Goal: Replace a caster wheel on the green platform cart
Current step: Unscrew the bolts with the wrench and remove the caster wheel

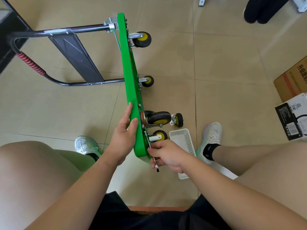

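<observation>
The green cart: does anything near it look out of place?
Yes. One caster wheel lies loose on the floor, beside the white basket, apart from the cart, which stands tipped on its edge, steadied by the left hand.

Cardboard box (292,80), printed carton (293,117) right; perhaps legs (259,10) beyond.

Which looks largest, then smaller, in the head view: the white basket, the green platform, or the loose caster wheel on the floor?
1. green platform
2. white basket, partly hidden by the right hand
3. loose caster wheel
</observation>
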### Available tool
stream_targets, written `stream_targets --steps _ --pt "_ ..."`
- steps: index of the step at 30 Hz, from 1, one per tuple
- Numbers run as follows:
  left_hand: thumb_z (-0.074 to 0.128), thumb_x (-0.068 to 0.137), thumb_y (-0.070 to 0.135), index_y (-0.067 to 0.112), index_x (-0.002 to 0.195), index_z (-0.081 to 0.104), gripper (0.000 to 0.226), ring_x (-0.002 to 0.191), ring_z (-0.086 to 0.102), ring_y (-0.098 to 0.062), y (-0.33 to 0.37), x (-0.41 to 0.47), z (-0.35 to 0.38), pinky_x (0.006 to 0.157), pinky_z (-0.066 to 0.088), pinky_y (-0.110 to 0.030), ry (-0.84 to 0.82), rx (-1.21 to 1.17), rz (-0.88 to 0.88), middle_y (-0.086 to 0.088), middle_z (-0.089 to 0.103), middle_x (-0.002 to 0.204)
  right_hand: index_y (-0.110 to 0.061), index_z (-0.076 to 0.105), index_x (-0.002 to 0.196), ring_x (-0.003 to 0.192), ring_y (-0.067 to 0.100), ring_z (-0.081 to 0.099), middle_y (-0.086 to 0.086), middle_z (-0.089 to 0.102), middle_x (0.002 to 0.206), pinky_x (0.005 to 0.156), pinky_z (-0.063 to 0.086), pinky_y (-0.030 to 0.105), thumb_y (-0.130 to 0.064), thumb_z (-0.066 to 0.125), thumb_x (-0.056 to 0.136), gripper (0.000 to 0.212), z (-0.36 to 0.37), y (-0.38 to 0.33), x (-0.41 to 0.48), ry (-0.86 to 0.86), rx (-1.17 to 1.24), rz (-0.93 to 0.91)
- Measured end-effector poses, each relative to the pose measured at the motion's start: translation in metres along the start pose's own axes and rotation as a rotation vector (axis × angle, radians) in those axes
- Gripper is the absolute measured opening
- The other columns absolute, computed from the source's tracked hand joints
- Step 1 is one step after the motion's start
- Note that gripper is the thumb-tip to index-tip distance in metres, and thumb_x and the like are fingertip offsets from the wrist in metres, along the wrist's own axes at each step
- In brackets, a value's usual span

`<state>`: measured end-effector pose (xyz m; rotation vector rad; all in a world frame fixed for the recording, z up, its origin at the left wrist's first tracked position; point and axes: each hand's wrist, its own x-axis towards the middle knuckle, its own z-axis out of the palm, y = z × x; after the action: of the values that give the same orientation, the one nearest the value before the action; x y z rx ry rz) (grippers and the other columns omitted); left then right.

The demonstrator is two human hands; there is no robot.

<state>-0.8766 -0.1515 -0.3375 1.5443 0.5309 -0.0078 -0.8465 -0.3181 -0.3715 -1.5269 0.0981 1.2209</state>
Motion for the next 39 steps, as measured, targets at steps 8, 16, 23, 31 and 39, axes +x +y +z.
stream_targets --steps 8,16,23,31,39 --pt "0.043 0.113 0.026 0.065 0.148 0.026 0.055 0.128 0.063 -0.016 -0.003 0.0 -0.002 0.109 0.054 -0.043 -0.013 0.014 -0.001 0.01 0.051 0.155 -0.01 0.064 0.134 0.079 0.022 0.067 0.008 0.072 0.108 0.069 0.062 0.031 -0.004 0.064 0.096 0.038 0.0 0.023 0.022 0.085 -0.084 -0.007" --pt "0.045 0.112 0.029 0.075 0.136 0.033 0.053 0.131 0.061 -0.02 -0.006 0.002 -0.004 0.11 0.053 -0.045 -0.011 0.029 0.0 0.005 0.05 0.156 -0.009 0.063 0.136 0.118 0.016 0.062 0.004 0.069 0.129 0.111 0.044 0.031 0.002 0.067 0.093 0.045 -0.002 0.036 0.05 0.216 -0.226 -0.123" --pt "0.044 0.113 0.029 0.067 0.148 0.028 0.055 0.128 0.064 -0.016 -0.008 0.004 -0.003 0.107 0.054 -0.04 -0.01 0.024 0.007 0.008 0.051 0.156 -0.014 0.073 0.121 0.068 0.015 0.064 -0.006 0.069 0.077 0.072 0.059 0.033 -0.002 0.07 0.092 0.031 -0.027 0.041 0.018 0.07 -0.269 -0.018" --pt "0.043 0.113 0.025 0.053 0.159 0.025 0.057 0.129 0.063 -0.014 -0.004 0.003 -0.003 0.11 0.052 -0.043 -0.006 0.027 -0.003 0.01 0.049 0.158 -0.004 0.07 0.112 0.064 0.017 0.064 0.01 0.064 0.088 0.069 0.061 0.034 -0.005 0.064 0.098 0.016 -0.007 0.012 0.002 -0.031 -0.044 0.06" --pt "0.042 0.113 0.024 0.056 0.155 0.023 0.056 0.134 0.059 -0.014 -0.001 0.001 -0.001 0.114 0.049 -0.044 -0.006 0.03 -0.006 0.008 0.047 0.16 0.005 0.065 0.124 0.065 0.019 0.063 0.019 0.065 0.1 0.067 0.06 0.032 -0.005 0.063 0.098 0.027 -0.002 0.0 0.005 -0.01 0.016 0.059"
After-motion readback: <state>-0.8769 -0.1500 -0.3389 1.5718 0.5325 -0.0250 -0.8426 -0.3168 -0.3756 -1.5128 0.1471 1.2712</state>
